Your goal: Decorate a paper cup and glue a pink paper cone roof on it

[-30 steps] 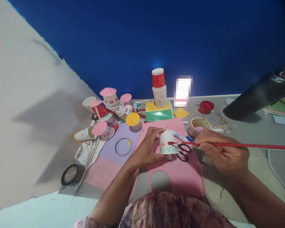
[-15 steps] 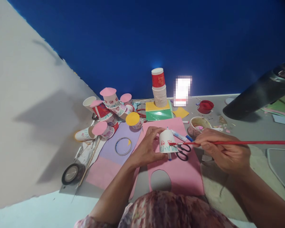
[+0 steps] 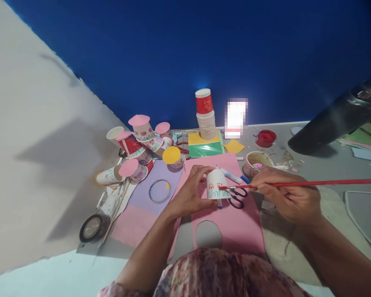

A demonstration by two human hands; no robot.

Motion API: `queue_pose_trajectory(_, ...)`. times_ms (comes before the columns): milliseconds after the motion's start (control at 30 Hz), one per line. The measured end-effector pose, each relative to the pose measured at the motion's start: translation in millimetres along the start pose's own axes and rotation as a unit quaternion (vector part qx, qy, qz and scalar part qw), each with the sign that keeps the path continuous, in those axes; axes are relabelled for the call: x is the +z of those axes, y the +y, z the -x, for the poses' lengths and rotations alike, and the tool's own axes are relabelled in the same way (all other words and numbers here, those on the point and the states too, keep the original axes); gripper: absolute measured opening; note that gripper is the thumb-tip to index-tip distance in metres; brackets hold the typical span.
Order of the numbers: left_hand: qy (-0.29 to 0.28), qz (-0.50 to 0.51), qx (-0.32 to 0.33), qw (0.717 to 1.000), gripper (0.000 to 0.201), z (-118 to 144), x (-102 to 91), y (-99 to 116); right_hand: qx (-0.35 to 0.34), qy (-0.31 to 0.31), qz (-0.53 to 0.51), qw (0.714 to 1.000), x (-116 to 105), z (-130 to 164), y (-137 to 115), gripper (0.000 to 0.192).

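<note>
My left hand (image 3: pixel 195 192) grips a white paper cup (image 3: pixel 215 181) that is upside down, with red dabs and green strokes painted near its rim. Closed around a long red paintbrush (image 3: pixel 299 183), my right hand (image 3: pixel 286 196) holds the bristle tip against a red dab on the cup's side. Black-handled scissors (image 3: pixel 237 202) lie just right of the cup on pink paper (image 3: pixel 244 227), partly hidden by it. A blue-and-white marker (image 3: pixel 231 175) lies behind the scissors. Beyond the right hand stands a stained cup (image 3: pixel 256 163), and farther back a pot of red paint (image 3: pixel 266 138).
Decorated paper cups with pink tops (image 3: pixel 139 120) cluster at left, beside a cup with a yellow top (image 3: pixel 171 155). A tall cup stack (image 3: pixel 207 126) stands at the back. Tape rolls (image 3: pixel 91 228), purple paper (image 3: pixel 142 198) and a thick dark cylinder (image 3: pixel 321 123) flank the work area.
The view has shifted slightly. The right hand and brush have tilted a little, while the bristles stay at the same red dab. The left hand keeps its hold on the cup.
</note>
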State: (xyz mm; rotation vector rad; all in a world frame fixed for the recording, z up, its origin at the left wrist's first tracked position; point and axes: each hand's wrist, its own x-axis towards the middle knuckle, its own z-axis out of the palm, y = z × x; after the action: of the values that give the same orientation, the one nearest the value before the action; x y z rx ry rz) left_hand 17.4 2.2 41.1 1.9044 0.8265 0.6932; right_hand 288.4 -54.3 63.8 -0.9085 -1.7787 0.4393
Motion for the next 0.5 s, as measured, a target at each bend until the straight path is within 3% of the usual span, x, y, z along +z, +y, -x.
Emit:
queue_pose_trajectory(200, -0.003, -0.006, 0.001, 1.0, 0.081, 0.0, 0.6, -0.7, 0.002, 0.013, 0.012, 1.0, 1.5, -1.5, -0.3, 0.02)
queue_pose_trajectory(367, -0.002, 0.003, 0.002, 1.0, 0.079, -0.3, 0.4, 0.1, -0.017, 0.087, 0.037, 0.995, -1.3, 2.5, 3.4, 0.025)
queue_pose_trajectory(500, -0.003, 0.009, 0.0, 1.0, 0.079, -0.3, 0.9, -0.4, -0.013, 0.093, 0.049, 0.994, -1.3, 3.2, 4.2, 0.024)
